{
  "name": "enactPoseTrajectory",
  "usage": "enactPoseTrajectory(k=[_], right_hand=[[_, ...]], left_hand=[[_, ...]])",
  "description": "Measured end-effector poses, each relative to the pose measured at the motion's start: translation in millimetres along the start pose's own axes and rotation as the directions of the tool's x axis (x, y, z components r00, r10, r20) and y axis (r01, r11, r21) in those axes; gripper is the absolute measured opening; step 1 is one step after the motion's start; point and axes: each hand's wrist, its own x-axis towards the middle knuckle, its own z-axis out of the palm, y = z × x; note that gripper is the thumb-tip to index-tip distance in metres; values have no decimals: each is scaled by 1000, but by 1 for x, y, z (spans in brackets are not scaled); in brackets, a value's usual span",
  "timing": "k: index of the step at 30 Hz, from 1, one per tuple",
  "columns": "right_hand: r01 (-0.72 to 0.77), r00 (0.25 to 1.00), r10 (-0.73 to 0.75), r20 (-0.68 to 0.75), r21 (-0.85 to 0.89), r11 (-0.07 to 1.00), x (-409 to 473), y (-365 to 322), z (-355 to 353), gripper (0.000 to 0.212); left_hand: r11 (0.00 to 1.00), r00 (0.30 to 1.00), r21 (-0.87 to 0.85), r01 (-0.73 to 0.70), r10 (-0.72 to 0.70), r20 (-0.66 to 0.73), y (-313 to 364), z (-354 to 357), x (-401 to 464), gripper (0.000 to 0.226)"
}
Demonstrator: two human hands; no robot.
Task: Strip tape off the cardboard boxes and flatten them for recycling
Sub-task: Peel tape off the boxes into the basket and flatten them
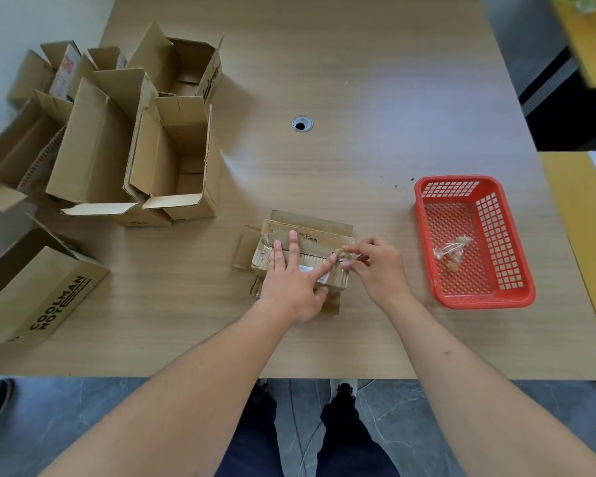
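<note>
Lying flat, long axis left-right, the box (303, 256) takes left hand's (291, 287) spread fingers; right hand (375, 266) pinches tape (344, 257).

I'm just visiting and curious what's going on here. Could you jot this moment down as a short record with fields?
Activity: a person strips tape off a small cardboard box on the wooden table
Left hand: flat on the box, fingers straight, pressing it down
Right hand: pinching a bit of clear tape at the box's right end
Red basket: right of the box, holds crumpled tape scraps
Open boxes: clustered at the far left, not yet flattened
Printed box: on its side at the near left edge
</note>
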Motion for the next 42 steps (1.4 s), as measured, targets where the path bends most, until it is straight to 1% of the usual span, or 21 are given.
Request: enactPoseTrajectory(k=[3,5,6,8,9,10,12,15,17,19,22,24,26,27,29,34,35,42], right_hand=[[50,997,-55,-46,-106,993,-1,-2,4,14],[33,992,-49,-115,-136,990,-6,-5,6,4],[0,986,-21,-167,-124,992,-8,-6,6,5],[-126,958,123,-258,5,992,-9,-6,5,12],[-168,944,182,-276,76,983,-9,-6,3,10],[-185,938,212,-276,119,975,-9,-6,1,10],[-156,942,181,-283,109,982,-9,-9,-5,20],[-92,926,96,-364,28,995,-4,-11,-21,10],[-121,898,96,-430,-31,992,0,-4,-36,14],[-197,859,150,-489,-46,979,3,7,-57,21],[-314,788,226,-573,-58,948,4,24,-90,19],[-395,742,299,-601,-31,918,5,36,-106,22],[-469,712,381,-589,5,883,4,47,-115,29],[-498,705,422,-570,26,867,4,53,-117,27],[-537,705,478,-524,45,842,3,64,-116,17],[-537,781,461,-422,-77,840,6,83,-110,6],[-540,788,464,-405,-90,837,7,84,-109,7],[-619,751,543,-375,-114,777,12,78,-110,18]], left_hand=[[1000,1000,3,-4,4,0,-1,1,0,63],[1000,1000,2,-7,7,-3,-1,1,0,63],[1000,1000,1,-9,9,-3,-1,1,0,63],[1000,1000,-3,-12,12,-10,-1,1,0,62],[1000,1000,-7,-13,13,-21,-1,2,0,61],[1000,999,-9,-15,14,-35,-1,3,0,60],[1000,998,-3,-17,17,-59,2,4,0,58],[1000,997,-17,-16,15,-72,14,2,2,55],[999,996,-25,-22,20,-84,25,-1,6,54],[999,994,-31,-20,17,-105,36,-3,10,55],[999,989,-34,-3,-2,-150,52,-5,17,56],[999,983,-31,13,-18,-181,61,-2,22,59],[999,974,-41,33,-41,-223,65,2,26,62],[998,968,-47,41,-52,-244,66,4,27,63],[996,960,-60,59,-73,-270,67,7,27,63],[993,963,-74,88,-104,-248,67,6,28,62],[993,962,-80,87,-105,-251,67,7,28,62],[991,953,-101,82,-108,-282,64,15,29,62]])
